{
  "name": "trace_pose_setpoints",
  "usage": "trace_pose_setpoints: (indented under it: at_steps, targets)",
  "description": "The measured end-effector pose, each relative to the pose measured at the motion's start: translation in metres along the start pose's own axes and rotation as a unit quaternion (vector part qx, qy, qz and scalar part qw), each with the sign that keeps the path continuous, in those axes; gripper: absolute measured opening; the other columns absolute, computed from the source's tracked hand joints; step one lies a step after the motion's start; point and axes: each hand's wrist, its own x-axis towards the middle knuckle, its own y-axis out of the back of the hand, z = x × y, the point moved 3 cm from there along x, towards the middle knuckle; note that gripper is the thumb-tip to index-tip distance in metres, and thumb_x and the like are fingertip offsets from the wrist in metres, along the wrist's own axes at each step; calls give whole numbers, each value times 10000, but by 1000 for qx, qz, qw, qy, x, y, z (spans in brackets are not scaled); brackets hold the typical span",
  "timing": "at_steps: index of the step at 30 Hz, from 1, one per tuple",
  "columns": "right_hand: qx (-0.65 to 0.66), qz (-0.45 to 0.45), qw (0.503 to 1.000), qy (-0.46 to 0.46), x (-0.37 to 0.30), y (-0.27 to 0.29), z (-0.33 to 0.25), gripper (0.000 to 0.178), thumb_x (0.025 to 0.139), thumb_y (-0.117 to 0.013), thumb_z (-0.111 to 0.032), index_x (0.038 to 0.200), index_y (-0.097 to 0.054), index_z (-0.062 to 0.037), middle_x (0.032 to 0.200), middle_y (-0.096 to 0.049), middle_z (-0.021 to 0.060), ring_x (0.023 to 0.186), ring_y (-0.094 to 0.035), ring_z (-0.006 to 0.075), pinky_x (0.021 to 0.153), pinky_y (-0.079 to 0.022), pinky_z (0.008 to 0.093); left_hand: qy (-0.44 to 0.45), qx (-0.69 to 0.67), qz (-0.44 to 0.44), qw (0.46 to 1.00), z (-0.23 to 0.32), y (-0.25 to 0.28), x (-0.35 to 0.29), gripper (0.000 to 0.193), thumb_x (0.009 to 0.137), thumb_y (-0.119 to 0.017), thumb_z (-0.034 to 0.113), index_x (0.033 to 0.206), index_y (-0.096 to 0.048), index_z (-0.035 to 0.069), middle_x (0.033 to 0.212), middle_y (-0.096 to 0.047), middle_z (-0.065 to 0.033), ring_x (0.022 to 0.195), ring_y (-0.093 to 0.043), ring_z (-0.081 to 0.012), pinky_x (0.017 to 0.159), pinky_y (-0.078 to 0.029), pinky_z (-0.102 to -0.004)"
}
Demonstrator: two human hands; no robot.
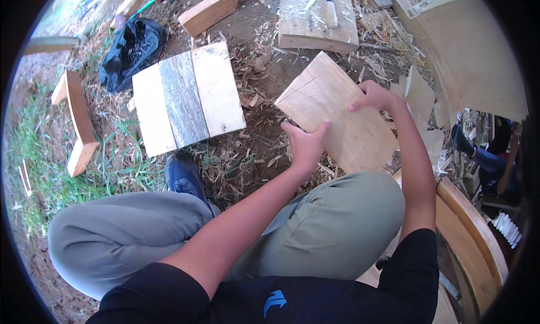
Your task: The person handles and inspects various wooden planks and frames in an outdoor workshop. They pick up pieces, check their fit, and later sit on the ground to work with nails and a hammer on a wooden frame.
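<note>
A flat, pale wooden board is held tilted above the ground in front of my right knee. My left hand grips its left edge, thumb on the face and the other fingers behind it. On the upper right edge my right hand is closed the same way, its thumb lying on the board's face. Faint lines cross the upper corner of the board. Left of it lies a square panel of joined planks with a grey, weathered strip down its middle.
A thick wooden block carries a chisel-like tool and shavings. Angled wood pieces and a black plastic bag lie to the left. Large curved boards stand at the right, near another person's leg. Wood chips litter the soil.
</note>
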Motion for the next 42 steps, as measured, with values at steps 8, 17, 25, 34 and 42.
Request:
trace_pose_setpoints:
  at_steps: [8,17,25,34,42]
  targets:
    - [31,-2,999,9,-7,3,-7,459,772,-838,-350,1052,-724,-5,943,-715,20,858,-625,92,787,-495,291,2,-23,24,999,2,10,-7,672,779,-795,246,1153,-310,-29,1156,-485,-222,1089,-530,-287,958,-436,-413]
    - [-54,-8,999,-4,5,-1,-36,548,779,-830,-440,1094,-711,-7,951,-721,42,860,-634,118,805,-496,312,4,-60,63,996,3,16,-4,629,811,-761,209,1164,-293,-17,1161,-437,-224,1101,-490,-278,991,-403,-425]
    - [-86,56,994,37,6,-5,-31,547,772,-822,-469,1116,-717,-56,938,-727,51,838,-630,129,779,-501,326,-6,-49,113,992,4,25,1,609,811,-777,223,1116,-295,10,1091,-403,-173,1037,-454,-228,900,-423,-342]
    - [139,505,852,16,-107,13,29,573,803,-809,-415,1221,-651,-56,1036,-723,91,938,-662,172,821,-505,293,-187,-105,127,968,48,61,39,345,891,-613,143,1019,-314,27,1053,-382,-128,1004,-418,-233,944,-371,-388]
    - [483,445,737,-158,-171,-142,91,452,879,-738,-403,1157,-660,-55,943,-691,22,606,-546,26,492,-372,180,-145,192,-56,969,87,76,127,740,808,-836,363,1155,-298,-8,1050,-569,-131,918,-571,-190,799,-494,-333]
